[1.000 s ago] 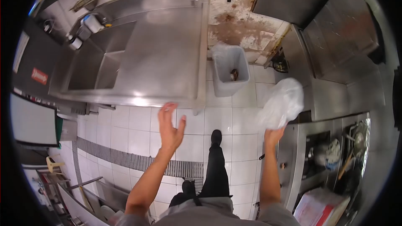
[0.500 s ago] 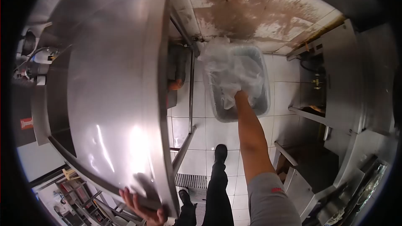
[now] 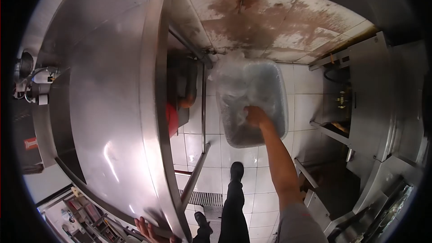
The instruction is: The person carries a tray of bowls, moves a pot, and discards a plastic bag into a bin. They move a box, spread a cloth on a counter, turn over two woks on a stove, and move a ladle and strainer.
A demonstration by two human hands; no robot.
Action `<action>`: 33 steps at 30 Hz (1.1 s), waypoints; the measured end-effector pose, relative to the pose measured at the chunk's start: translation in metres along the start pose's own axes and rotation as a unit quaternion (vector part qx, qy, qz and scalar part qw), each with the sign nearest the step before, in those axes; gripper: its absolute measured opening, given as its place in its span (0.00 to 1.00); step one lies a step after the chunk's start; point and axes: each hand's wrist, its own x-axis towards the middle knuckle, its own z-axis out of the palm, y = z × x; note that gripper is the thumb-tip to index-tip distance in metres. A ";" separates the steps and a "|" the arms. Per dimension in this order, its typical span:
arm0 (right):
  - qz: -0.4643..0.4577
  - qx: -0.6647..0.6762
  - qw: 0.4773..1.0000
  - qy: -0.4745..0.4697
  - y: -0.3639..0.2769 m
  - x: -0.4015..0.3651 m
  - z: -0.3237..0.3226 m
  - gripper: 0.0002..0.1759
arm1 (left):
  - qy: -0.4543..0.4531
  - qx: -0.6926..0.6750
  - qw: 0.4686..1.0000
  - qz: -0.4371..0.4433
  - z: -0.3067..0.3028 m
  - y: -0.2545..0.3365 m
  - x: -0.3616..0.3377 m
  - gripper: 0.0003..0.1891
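Over a grey plastic bin (image 3: 284, 108) on the floor, my right hand (image 3: 255, 116) is closed on clear plastic bag film. This clear plastic bag (image 3: 231, 78) lines the bin and spills over its left and far rims; its folds look blurred near my fingers. My left hand (image 3: 150, 233) lies on the near edge of a stainless steel table (image 3: 112, 108), fingers apart and partly cut off by the frame.
Table legs and a rail (image 3: 204, 108) stand left of the bin. Steel equipment (image 3: 369, 94) with pipes is on the right. Behind is a stained tiled wall (image 3: 261, 22). Below are a floor drain grate (image 3: 209, 202) and my boots (image 3: 236, 171). Something red (image 3: 172, 119) shows under the table.
My right hand has moved left and slightly lower in view. The bunched plastic now lies flatter in the bin. My left hand stays at the table edge; the view has shifted slightly.
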 end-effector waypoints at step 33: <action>0.233 0.834 0.355 0.353 -0.141 -0.012 -0.035 0.22 | 0.049 0.012 0.998 0.022 -0.007 0.007 -0.011 0.35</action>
